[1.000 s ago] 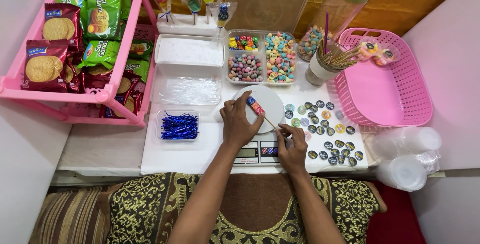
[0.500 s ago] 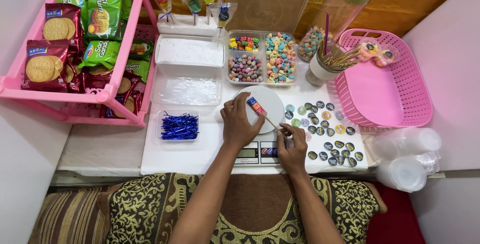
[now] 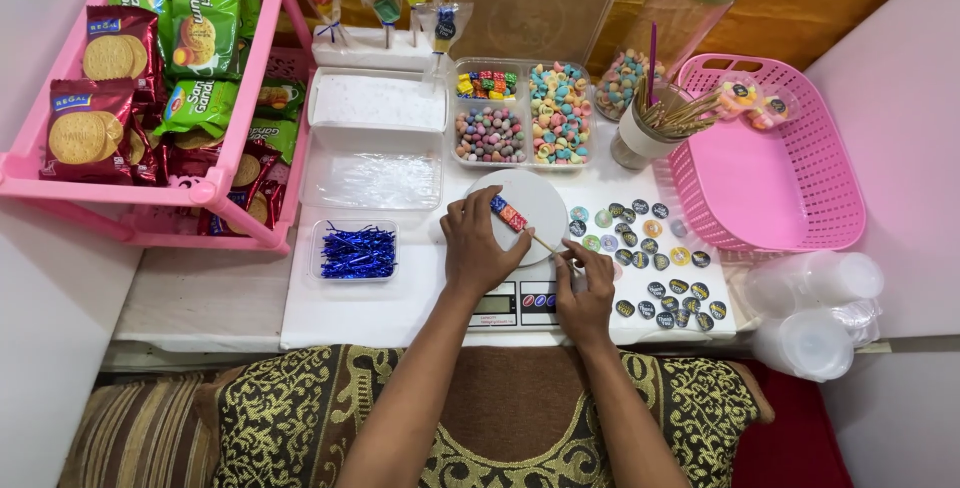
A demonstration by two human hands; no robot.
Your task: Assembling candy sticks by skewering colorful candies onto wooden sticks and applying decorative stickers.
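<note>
My left hand (image 3: 480, 246): lies palm down on the white round plate of the kitchen scale (image 3: 528, 210), fingers curled over the near end of the candy row; whether they pinch anything I cannot tell.
My right hand (image 3: 588, 286): fingertips pinched on the bare end of a thin wooden skewer (image 3: 548, 244), knuckles over the scale's front edge.
Skewer: slants up and left from my right hand onto the plate, with a short row of coloured candy cubes (image 3: 507, 214) threaded on its far end, red, blue and orange.
Scale: sits on the white board in front of me, display just below my left wrist.
Right of the scale: round stickers (image 3: 648, 258) spread flat in loose rows, and past them a pink basket (image 3: 790, 210).
Beyond the plate: a clear divided tray of candies (image 3: 524, 112) and a cup of skewers (image 3: 652, 128).
Left of the scale: a small clear tub of blue twist ties (image 3: 357, 251).
Far left: a pink rack of biscuit packets (image 3: 150, 78).
</note>
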